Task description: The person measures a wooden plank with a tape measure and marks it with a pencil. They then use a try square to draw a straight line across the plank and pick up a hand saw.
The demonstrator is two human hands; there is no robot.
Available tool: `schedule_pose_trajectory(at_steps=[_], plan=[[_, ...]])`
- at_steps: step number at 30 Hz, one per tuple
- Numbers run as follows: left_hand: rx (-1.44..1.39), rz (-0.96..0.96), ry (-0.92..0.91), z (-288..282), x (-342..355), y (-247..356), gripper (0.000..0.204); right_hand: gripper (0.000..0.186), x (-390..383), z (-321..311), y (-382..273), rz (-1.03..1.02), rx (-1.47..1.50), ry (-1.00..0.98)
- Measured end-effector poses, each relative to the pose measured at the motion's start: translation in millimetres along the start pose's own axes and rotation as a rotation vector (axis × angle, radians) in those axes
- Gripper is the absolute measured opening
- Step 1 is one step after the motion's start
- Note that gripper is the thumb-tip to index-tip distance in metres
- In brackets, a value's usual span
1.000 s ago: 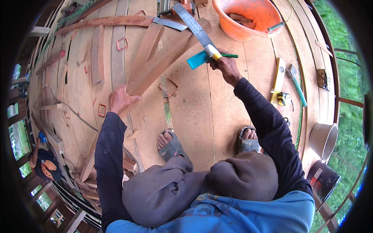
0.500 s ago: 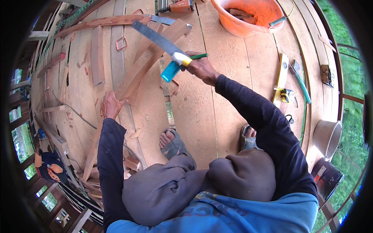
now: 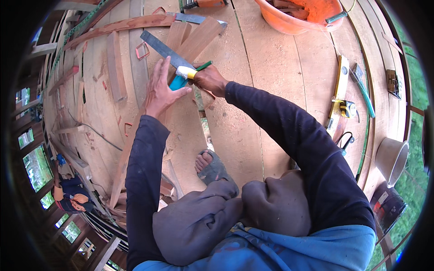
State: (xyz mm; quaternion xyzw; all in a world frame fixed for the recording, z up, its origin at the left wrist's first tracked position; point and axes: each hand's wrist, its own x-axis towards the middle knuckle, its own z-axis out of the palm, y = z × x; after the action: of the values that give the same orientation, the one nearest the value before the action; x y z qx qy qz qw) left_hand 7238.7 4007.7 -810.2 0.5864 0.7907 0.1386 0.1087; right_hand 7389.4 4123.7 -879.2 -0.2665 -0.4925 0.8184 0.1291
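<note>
My right hand (image 3: 210, 81) is closed round a try square (image 3: 159, 46) with a long steel blade, a teal stock and a white and yellow wrapping at the joint. A dark green end sticks out by the fingers; whether it belongs to the square I cannot tell. The blade lies across a reddish-brown wooden beam (image 3: 202, 38) that slants away from me. My left hand (image 3: 159, 92) is open beside the square, its fingers spread and thumb stretched toward the stock. It covers part of the beam, and I cannot tell if it touches it.
An orange basin (image 3: 285, 22) holding wood scraps stands far right. A yellow spirit level (image 3: 340, 81), a tape measure (image 3: 348, 109) and a teal-handled tool (image 3: 363, 92) lie on the plank floor at right. Timber pieces (image 3: 116, 67) lie at left. My sandalled foot (image 3: 212, 167) is near.
My left hand has let go of the beam's near end and moved forward beside the square, fingers spread. My right hand has shifted left with the square. The view has moved slightly.
</note>
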Motion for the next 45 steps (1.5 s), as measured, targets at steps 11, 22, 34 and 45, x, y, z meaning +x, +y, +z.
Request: schedule_pose_trajectory(at_steps=[11,22,34,45], plan=[[-0.205,-0.1,-0.058,13.6,16.3,-9.4,0.103,0.014,14.8,2.0,-4.7,0.005,0.039,0.002],[-0.182,-0.069,-0.046,13.2,12.5,-14.2,0.101,0.018,23.0,1.4,8.6,0.041,0.114,-0.033],[-0.184,-0.049,-0.026,16.2,14.2,-18.8,0.099,0.014,23.3,-0.5,7.0,-0.054,-0.051,-0.034],[-0.168,-0.076,-0.022,17.3,14.8,-16.1,0.097,0.019,26.7,-2.4,10.7,0.017,0.03,-0.033]])
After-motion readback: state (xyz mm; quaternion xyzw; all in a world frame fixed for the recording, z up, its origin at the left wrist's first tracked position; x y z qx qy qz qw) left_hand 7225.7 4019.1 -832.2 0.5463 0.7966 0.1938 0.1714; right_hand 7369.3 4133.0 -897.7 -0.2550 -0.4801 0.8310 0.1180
